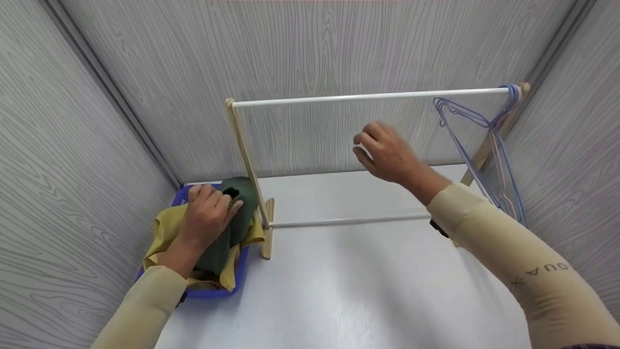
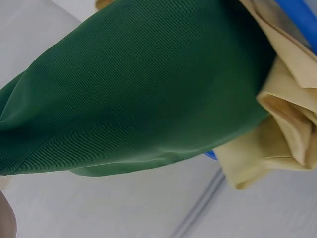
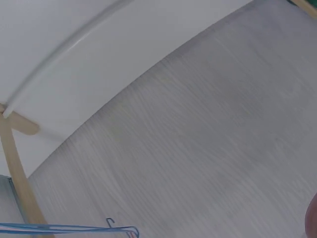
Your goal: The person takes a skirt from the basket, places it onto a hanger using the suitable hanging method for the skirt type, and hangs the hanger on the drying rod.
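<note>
Dark green cloth (image 1: 218, 252) is pinched at its top by my left hand (image 1: 206, 215), which lifts part of it above the blue basket (image 1: 210, 293). In the left wrist view the green cloth (image 2: 148, 89) stretches taut from the left edge, beside tan cloth (image 2: 292, 114). My right hand (image 1: 390, 154) is in the air in front of the rack, below the white rail (image 1: 339, 98), its fingers bent and holding nothing visible. Blue hangers (image 1: 465, 145) hang at the rail's right end, apart from the right hand.
Yellow cloth (image 1: 167, 228) lies in the basket, left of the rack's wooden upright (image 1: 246, 155). A lower bar (image 1: 348, 221) joins the rack's two sides above the white surface (image 1: 310, 291). Grey wood-patterned panels (image 1: 300, 48) stand behind and at both sides.
</note>
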